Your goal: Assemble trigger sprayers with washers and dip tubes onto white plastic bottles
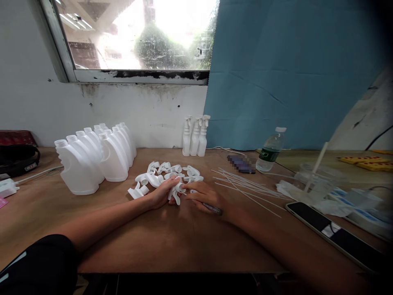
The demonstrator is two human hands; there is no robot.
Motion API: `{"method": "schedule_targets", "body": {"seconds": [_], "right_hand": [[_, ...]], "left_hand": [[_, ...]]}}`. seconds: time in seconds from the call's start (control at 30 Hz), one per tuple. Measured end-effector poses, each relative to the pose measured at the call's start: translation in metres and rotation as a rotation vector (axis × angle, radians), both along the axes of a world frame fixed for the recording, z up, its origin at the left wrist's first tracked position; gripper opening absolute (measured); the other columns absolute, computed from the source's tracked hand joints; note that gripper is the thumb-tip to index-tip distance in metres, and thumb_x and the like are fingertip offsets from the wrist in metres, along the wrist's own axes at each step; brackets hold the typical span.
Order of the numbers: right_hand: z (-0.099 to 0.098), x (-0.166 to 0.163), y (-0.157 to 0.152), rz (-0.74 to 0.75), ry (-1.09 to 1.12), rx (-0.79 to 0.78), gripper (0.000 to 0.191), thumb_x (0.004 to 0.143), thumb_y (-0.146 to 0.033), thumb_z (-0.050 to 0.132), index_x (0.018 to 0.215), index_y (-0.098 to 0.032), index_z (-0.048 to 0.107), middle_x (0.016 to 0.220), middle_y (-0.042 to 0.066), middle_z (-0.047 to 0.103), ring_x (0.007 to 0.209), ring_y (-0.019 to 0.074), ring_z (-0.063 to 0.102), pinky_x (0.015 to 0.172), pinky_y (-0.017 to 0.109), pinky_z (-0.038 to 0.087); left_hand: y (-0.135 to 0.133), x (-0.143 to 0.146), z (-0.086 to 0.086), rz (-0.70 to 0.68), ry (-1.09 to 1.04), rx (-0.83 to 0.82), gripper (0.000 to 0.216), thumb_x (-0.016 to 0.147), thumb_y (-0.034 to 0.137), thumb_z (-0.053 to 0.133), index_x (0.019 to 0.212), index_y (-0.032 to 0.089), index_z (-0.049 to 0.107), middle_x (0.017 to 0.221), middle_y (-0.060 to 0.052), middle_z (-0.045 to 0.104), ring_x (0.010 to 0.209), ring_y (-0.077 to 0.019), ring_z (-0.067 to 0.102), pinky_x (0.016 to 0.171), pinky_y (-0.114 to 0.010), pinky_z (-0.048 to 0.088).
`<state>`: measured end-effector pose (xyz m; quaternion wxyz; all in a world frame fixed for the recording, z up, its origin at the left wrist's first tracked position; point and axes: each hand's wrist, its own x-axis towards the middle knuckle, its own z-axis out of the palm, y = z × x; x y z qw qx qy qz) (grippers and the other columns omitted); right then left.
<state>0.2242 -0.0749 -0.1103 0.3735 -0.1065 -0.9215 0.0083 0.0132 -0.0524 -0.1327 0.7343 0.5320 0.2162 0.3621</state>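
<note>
My left hand (161, 193) is closed around a white spray trigger head (176, 192) at the middle of the wooden table (159, 241). My right hand (203, 195) rests beside it, fingertips touching the same trigger head, with a dark pen-like object (212, 209) under the palm. A pile of loose white trigger heads (167, 173) lies just beyond both hands. Several thin white dip tubes (245, 186) lie to the right. Several capless white bottles (95, 155) stand in rows at the left.
Three slim white spray bottles (195, 136) stand against the wall. A water bottle (270, 150), a dark phone-like item (241, 164), a clear plastic cup with a straw (313, 180), a black tablet (334, 233) and plastic bags are on the right. A white charger and cable (9, 186) are at the far left.
</note>
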Motion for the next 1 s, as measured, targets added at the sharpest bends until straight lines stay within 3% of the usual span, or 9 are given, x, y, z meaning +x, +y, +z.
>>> {"method": "schedule_targets", "body": {"seconds": [0.2, 0.27, 0.47, 0.67, 0.83, 1.0], "right_hand": [[0.006, 0.004, -0.004, 0.033, 0.083, -0.195, 0.025, 0.096, -0.014, 0.043, 0.106, -0.022, 0.064, 0.116, 0.008, 0.068, 0.112, 0.0200, 0.060, 0.097, 0.036, 0.047], [0.002, 0.005, 0.000, 0.036, 0.077, -0.141, 0.023, 0.095, -0.014, 0.045, 0.106, -0.021, 0.064, 0.118, 0.009, 0.067, 0.110, 0.0204, 0.061, 0.094, 0.037, 0.049], [-0.016, 0.001, 0.014, 0.020, -0.011, 0.224, 0.020, 0.093, -0.015, 0.047, 0.104, -0.020, 0.063, 0.126, 0.015, 0.063, 0.107, 0.0237, 0.063, 0.084, 0.043, 0.053], [-0.018, 0.000, 0.013, -0.063, -0.037, 0.235, 0.021, 0.095, -0.016, 0.045, 0.105, -0.021, 0.062, 0.131, 0.014, 0.059, 0.115, 0.0245, 0.059, 0.087, 0.045, 0.052], [-0.015, 0.003, 0.014, -0.138, 0.038, 0.233, 0.023, 0.093, -0.013, 0.047, 0.109, -0.020, 0.062, 0.127, 0.015, 0.062, 0.109, 0.0239, 0.063, 0.086, 0.043, 0.053], [-0.005, 0.013, 0.015, -0.241, 0.133, 0.148, 0.023, 0.092, -0.014, 0.047, 0.101, -0.023, 0.066, 0.117, 0.011, 0.068, 0.101, 0.0233, 0.067, 0.085, 0.041, 0.054]], "left_hand": [[0.003, -0.001, -0.002, 0.022, 0.003, -0.035, 0.038, 0.086, 0.053, 0.056, 0.087, 0.016, 0.047, 0.064, 0.001, 0.053, 0.036, -0.0070, 0.040, 0.032, -0.017, 0.025], [0.003, -0.001, -0.001, 0.014, 0.006, -0.019, 0.037, 0.087, 0.053, 0.055, 0.087, 0.016, 0.047, 0.064, 0.001, 0.054, 0.036, -0.0071, 0.040, 0.032, -0.018, 0.025], [0.003, -0.001, -0.002, -0.016, 0.028, 0.033, 0.043, 0.089, 0.055, 0.048, 0.080, 0.013, 0.051, 0.065, -0.002, 0.055, 0.037, -0.0083, 0.044, 0.033, -0.020, 0.030], [0.004, -0.001, -0.005, -0.032, 0.027, 0.014, 0.047, 0.090, 0.060, 0.043, 0.086, 0.014, 0.051, 0.067, -0.004, 0.059, 0.042, -0.0129, 0.052, 0.037, -0.023, 0.041], [-0.001, 0.002, -0.003, -0.072, -0.008, 0.060, 0.039, 0.088, 0.052, 0.053, 0.099, 0.016, 0.042, 0.076, -0.005, 0.061, 0.059, -0.0198, 0.063, 0.045, -0.026, 0.049], [-0.005, 0.003, -0.002, 0.119, 0.019, 0.168, 0.042, 0.084, 0.047, 0.062, 0.104, 0.020, 0.037, 0.081, -0.003, 0.060, 0.058, -0.0175, 0.061, 0.044, -0.024, 0.046]]}}
